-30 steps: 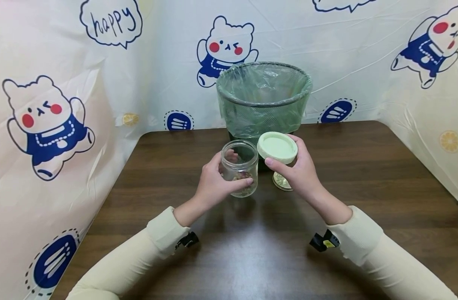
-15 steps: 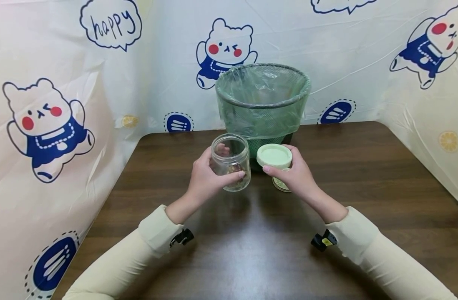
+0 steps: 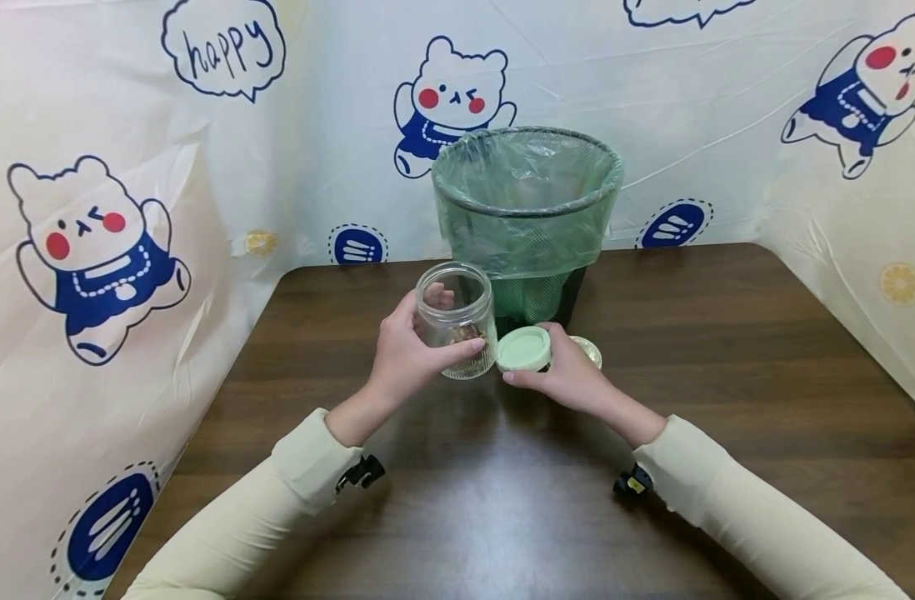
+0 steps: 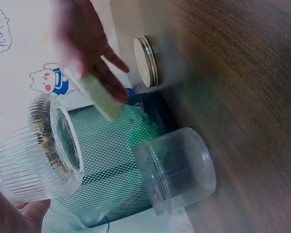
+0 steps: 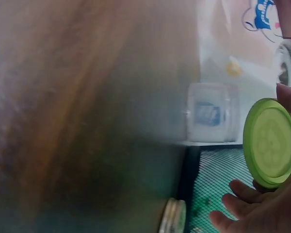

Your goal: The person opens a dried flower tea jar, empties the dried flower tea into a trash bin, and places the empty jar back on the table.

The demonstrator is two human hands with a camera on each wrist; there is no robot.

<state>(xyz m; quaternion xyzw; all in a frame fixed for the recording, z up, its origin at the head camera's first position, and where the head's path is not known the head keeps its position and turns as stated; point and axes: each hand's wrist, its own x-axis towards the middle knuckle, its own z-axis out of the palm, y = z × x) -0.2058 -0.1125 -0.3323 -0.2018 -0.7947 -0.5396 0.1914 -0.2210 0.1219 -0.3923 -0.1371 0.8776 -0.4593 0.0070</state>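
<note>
My left hand point(image 3: 407, 350) grips a ribbed clear glass jar point(image 3: 468, 317) around its side. The jar's mouth is uncovered, and small brown bits lie low inside it. Just to the right, my right hand point(image 3: 577, 375) pinches a pale green round lid point(image 3: 523, 348) by its edge, between thumb and fingers. In the head view the lid's edge is right at the jar's lower side. A gold-rimmed flat lid point(image 4: 146, 61) lies on the table, partly hidden behind the right hand in the head view. A second clear jar point(image 4: 182, 170) stands beside the bin.
A mesh bin point(image 3: 532, 242) with a green plastic liner stands behind the hands, near the back of the brown wooden table point(image 3: 712, 350). Printed cloth point(image 3: 315, 167) with cartoon bears hangs close behind the table and along both sides.
The left hand has shifted left and slightly back with the jar. My right hand has brought the pale green lid down and leftward, uncovering a different part of the gold-rimmed lid.
</note>
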